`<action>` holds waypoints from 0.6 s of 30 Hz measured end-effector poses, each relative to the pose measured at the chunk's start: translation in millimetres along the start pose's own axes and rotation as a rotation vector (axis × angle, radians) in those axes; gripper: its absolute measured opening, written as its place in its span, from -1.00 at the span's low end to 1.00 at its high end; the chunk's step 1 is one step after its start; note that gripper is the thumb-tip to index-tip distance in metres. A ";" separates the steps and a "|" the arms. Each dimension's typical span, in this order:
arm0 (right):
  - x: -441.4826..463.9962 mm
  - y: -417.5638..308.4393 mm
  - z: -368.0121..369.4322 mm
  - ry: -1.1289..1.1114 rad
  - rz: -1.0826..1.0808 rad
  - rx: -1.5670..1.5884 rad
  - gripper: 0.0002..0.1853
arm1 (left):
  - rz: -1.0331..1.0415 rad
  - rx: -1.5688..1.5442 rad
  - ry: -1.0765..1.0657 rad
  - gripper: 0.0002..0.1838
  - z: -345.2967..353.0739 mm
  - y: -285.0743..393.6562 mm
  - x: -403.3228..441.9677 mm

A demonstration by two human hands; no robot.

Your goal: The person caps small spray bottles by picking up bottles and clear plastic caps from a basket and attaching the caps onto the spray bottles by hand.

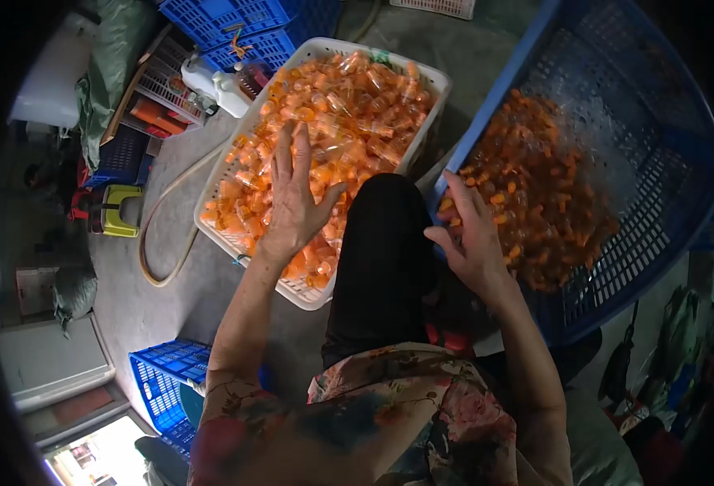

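Note:
A white crate (318, 50) full of small clear bottles with orange caps (341, 121) stands in front of me. Over its pile my left hand (296, 190) is spread, fingers apart, with nothing in it. To the right, a large blue basket (656, 113) leans tilted toward me, with many orange-capped pieces (535, 186) inside. At that basket's left rim is my right hand (472, 239), its thumb apart from its fingers and the fingers over the edge. Whether it grips the rim or a piece is hard to make out.
Stacked blue crates (252, 28) stand behind the white crate. White jugs (226, 91), a yellow box (121, 211) and a looped hose (148, 263) are at the left. A blue crate (159, 389) lies at lower left. My knee (381, 259) sits between the containers.

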State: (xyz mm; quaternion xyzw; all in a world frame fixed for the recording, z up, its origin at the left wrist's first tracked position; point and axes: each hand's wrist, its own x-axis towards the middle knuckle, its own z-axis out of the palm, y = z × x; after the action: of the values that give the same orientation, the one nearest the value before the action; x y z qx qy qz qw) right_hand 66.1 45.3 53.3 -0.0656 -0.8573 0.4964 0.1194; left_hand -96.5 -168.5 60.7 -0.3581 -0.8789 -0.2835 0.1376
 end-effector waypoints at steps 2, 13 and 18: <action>35.3 -1.2 13.4 -0.031 -0.110 -0.055 -0.32 | -0.105 0.151 -0.145 0.15 24.7 -55.7 -3.7; 80.2 31.0 34.8 -0.067 -0.429 -0.667 -0.40 | -0.526 0.143 -0.421 -0.04 113.0 -132.2 121.0; 80.3 35.7 38.6 -0.059 -0.411 -0.693 -0.34 | -0.575 0.124 -0.357 -0.26 134.7 -159.0 171.9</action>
State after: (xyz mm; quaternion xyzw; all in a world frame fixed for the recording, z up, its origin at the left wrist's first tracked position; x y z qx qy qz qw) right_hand -21.9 49.4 15.1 0.0850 -0.9723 0.1452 0.1625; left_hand -335.6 -86.0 -34.4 -0.1305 -0.9697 -0.1895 -0.0823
